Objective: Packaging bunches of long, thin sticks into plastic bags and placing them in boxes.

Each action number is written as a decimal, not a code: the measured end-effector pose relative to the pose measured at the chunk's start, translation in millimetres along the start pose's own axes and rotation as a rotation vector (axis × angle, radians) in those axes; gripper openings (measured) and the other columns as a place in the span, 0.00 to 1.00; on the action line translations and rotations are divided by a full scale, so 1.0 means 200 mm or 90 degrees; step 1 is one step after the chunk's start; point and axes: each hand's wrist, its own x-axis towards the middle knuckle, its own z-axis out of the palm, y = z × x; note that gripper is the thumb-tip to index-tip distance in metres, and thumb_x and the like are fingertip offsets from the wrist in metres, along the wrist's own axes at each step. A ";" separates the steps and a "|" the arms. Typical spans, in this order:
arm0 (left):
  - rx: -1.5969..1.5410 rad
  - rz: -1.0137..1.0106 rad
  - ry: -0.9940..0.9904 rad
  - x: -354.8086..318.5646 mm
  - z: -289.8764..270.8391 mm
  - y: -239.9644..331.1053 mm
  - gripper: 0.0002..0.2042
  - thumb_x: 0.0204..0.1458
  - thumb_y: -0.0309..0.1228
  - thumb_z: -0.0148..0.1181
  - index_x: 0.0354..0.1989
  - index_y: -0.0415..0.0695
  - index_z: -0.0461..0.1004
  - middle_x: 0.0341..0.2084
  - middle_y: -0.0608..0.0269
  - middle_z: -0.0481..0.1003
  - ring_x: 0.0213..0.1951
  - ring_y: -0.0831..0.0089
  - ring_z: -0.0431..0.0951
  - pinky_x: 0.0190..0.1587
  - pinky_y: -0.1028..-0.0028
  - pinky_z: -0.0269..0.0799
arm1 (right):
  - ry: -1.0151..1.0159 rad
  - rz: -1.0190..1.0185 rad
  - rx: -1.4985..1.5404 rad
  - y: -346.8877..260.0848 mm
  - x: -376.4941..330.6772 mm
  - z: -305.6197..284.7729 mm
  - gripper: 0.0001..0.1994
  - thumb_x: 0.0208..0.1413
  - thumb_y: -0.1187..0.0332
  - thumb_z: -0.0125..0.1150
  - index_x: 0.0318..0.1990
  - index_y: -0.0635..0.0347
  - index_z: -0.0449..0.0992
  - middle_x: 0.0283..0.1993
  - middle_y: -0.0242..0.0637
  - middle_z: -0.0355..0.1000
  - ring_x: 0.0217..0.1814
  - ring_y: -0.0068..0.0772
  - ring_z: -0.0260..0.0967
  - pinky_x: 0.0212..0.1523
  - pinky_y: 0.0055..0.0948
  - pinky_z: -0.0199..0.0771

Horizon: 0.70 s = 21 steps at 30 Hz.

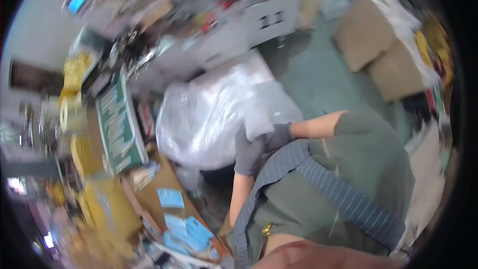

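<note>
My left hand (249,152), in a grey glove, is closed round the lower end of a small whitish bundle (259,121) that looks wrapped in plastic. From the right, my right hand (279,136), gloved in grey too, grips the same bundle close beside the left. The bundle's exact kind is lost in the blur, and the fingertips are partly hidden. Just beyond my hands spreads a large clear plastic bag (199,122), crumpled and shiny. Its far side lies against a pale flat panel (254,65).
At left stands a green board (115,129) with pale strips. Below it, an open cardboard box (186,197) has blue packets (186,231) by it. Yellow sacks (107,209) lie further left. A cluttered bench (224,40) runs across the back; brown cartons (366,35) stand at right.
</note>
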 end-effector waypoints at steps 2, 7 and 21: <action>-0.069 0.117 -0.082 -0.03 0.15 0.01 0.21 0.48 0.26 0.56 0.52 0.35 0.65 0.42 0.54 0.73 0.44 0.69 0.73 0.47 0.68 0.68 | 0.181 0.016 -0.116 0.13 -0.20 -0.21 0.17 0.45 0.57 0.58 0.40 0.55 0.78 0.41 0.48 0.74 0.45 0.43 0.71 0.48 0.38 0.67; 0.051 0.207 -0.099 -0.08 0.27 0.12 0.17 0.52 0.23 0.53 0.51 0.34 0.68 0.43 0.55 0.74 0.47 0.69 0.73 0.52 0.72 0.65 | 0.827 0.391 0.000 0.53 -1.02 -1.12 0.16 0.47 0.56 0.56 0.35 0.60 0.76 0.34 0.45 0.73 0.38 0.39 0.69 0.43 0.38 0.69; 0.164 0.253 -0.689 0.73 2.15 0.45 0.29 0.55 0.41 0.56 0.62 0.39 0.58 0.45 0.53 0.73 0.45 0.69 0.74 0.49 0.71 0.68 | 1.323 -0.416 0.381 0.58 -2.46 -2.91 0.11 0.52 0.66 0.51 0.40 0.59 0.74 0.38 0.35 0.73 0.38 0.31 0.69 0.40 0.28 0.70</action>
